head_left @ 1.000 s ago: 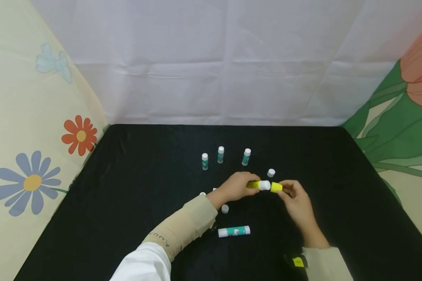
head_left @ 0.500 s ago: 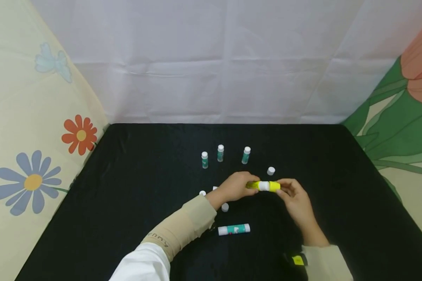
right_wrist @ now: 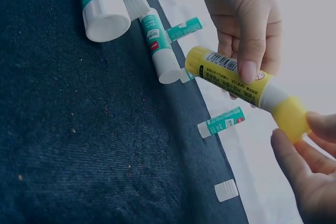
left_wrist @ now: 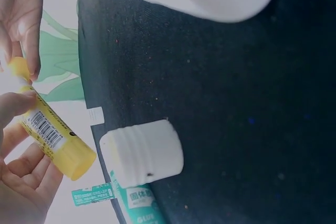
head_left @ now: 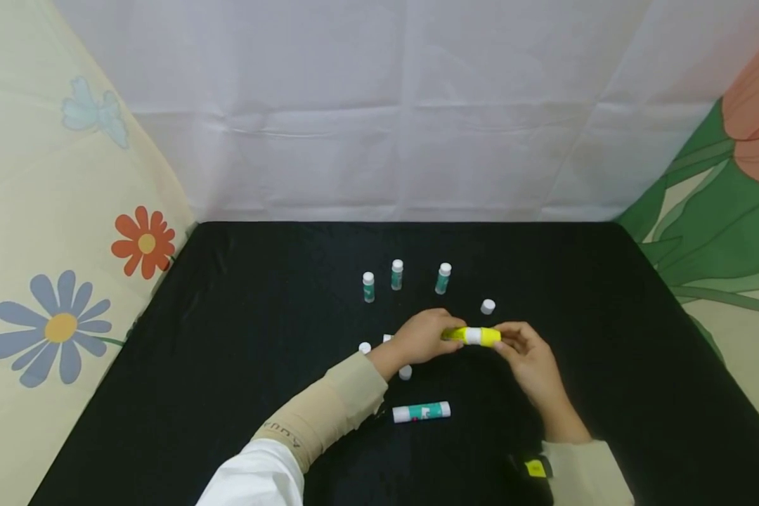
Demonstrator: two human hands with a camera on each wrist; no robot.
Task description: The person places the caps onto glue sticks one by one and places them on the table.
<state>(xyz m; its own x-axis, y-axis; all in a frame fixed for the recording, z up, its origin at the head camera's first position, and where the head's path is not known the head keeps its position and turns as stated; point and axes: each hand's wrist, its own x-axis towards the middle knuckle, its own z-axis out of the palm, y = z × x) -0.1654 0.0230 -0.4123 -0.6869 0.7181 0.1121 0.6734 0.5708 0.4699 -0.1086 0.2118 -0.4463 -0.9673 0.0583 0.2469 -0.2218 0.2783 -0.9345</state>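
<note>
A yellow glue stick (right_wrist: 226, 75) with a barcode label is held above the black table, gripped round its body by the left hand (head_left: 429, 335). Thumb and fingers of the right hand (head_left: 531, 355) pinch its yellow cap (head_left: 490, 336), which meets the white neck (head_left: 474, 336) of the stick. In the left wrist view the left hand (left_wrist: 26, 166) holds the yellow body (left_wrist: 55, 137). The right hand (right_wrist: 310, 161) pinches the cap (right_wrist: 290, 119) in the right wrist view.
Three green glue sticks with white caps, one at the left (head_left: 369, 287), stand behind the hands. A white cap (head_left: 488, 306) lies right of them, another (head_left: 405, 372) near the left wrist. A larger green stick (head_left: 421, 412) lies in front on the black cloth (head_left: 259, 281).
The yellow cap, held apart from the stick at first, has moved left onto its white end, and less white shows between cap and body. The left hand has stayed nearly still.
</note>
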